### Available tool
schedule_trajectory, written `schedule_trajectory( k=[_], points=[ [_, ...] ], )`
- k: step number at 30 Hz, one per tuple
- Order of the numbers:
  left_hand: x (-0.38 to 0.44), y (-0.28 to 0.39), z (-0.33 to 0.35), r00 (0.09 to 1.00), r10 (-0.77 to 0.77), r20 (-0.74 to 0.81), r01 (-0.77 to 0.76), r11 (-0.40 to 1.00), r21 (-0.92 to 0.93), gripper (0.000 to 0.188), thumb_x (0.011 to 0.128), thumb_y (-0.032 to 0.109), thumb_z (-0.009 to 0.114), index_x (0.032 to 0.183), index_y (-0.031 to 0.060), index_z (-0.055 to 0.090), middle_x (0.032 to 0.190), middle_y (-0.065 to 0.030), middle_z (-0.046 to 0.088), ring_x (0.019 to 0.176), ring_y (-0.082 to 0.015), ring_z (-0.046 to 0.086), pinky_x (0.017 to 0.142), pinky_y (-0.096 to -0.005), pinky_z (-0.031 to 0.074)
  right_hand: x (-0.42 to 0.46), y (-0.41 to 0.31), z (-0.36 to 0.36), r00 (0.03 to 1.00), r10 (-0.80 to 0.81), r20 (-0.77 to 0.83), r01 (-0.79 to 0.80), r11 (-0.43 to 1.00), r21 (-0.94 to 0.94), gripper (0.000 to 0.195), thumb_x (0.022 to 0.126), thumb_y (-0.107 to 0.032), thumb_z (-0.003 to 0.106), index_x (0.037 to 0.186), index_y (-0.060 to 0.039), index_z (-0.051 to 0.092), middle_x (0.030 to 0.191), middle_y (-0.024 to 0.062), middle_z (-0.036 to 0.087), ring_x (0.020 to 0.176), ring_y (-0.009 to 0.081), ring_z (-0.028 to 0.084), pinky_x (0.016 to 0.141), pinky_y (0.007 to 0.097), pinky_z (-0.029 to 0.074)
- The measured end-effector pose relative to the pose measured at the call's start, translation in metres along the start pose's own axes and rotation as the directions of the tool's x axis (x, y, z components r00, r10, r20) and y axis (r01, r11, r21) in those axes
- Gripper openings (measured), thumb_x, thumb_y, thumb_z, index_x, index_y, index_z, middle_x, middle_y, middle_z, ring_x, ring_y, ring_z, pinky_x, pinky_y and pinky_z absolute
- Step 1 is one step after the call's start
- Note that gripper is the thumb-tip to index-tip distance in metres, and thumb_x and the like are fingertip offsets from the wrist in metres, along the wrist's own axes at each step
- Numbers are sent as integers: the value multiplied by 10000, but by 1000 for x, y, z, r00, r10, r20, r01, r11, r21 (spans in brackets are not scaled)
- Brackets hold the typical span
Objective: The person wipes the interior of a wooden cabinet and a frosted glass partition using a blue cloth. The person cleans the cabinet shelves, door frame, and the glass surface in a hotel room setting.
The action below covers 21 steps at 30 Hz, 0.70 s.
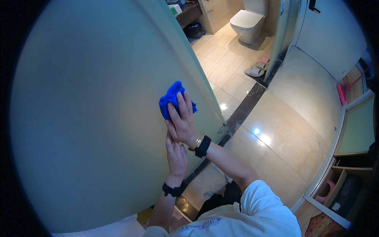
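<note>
A bright blue cloth (171, 96) lies bunched against a large frosted glass panel (97, 112). My right hand (184, 123) presses it there, fingers spread over its lower part. Just below, my left hand (176, 158) is raised with its fingers stretched upward, their tips partly hidden by the right hand. Nothing shows in that left hand, which rests on or very near the glass. Both wrists wear black bands, and the right one also has gold bracelets.
Beyond the panel's edge, a toilet (247, 22) and slippers (256, 71) stand on a tiled floor. A dark stone threshold (245, 102) runs beside a metal fitting (221, 129). Far right are a white door (331, 35) and open shelving (337, 186).
</note>
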<state>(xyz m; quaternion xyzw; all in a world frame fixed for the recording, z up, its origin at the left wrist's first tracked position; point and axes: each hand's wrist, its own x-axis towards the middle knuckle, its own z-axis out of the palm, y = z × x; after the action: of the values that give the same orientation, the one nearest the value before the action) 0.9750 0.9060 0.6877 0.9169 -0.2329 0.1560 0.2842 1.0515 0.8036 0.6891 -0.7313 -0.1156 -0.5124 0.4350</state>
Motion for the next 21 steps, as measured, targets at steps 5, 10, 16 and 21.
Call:
schedule_trajectory(
  k=[5, 10, 16, 21],
  points=[
    [2, -1, 9, 991, 119, 58, -123, 989, 82, 401, 829, 5, 437, 1223, -47, 384, 1333, -219, 275, 1200, -347, 353, 956, -385, 361, -20, 26, 4, 981, 146, -129, -144, 989, 26, 546, 812, -273, 512, 1294, -75, 352, 1421, 203, 127, 1287, 438, 145, 1012, 527, 196],
    [-24, -25, 30, 944, 36, 327, -65, 995, 80, 494, 793, -45, 480, 1264, -15, 337, 1332, -200, 272, 1177, -357, 367, 920, -382, 399, -73, 37, 3, 870, 491, -41, -491, 871, 16, 620, 873, -298, 418, 1373, -35, 163, 1433, 216, 19, 1319, 390, 44, 1051, 480, 105],
    [-36, -31, 21, 962, -191, 197, 191, 981, 16, 411, 774, -11, 516, 1168, -7, 398, 1176, -198, 416, 1009, -353, 504, 807, -398, 464, -43, -1, 4, 954, 287, 85, -294, 953, 79, 614, 881, -322, 398, 1371, -27, 175, 1431, 224, 7, 1317, 403, 30, 1046, 504, 81],
    [-37, -45, 23, 829, -471, 301, 555, 757, -345, 328, 828, 29, 488, 1139, 8, 387, 972, -166, 564, 892, -289, 578, 765, -357, 468, -46, -12, 8, 956, 267, 119, -273, 961, 39, 606, 896, -354, 331, 1350, 28, 206, 1433, 223, 51, 1321, 379, 78, 1054, 441, 117]
  ],
)
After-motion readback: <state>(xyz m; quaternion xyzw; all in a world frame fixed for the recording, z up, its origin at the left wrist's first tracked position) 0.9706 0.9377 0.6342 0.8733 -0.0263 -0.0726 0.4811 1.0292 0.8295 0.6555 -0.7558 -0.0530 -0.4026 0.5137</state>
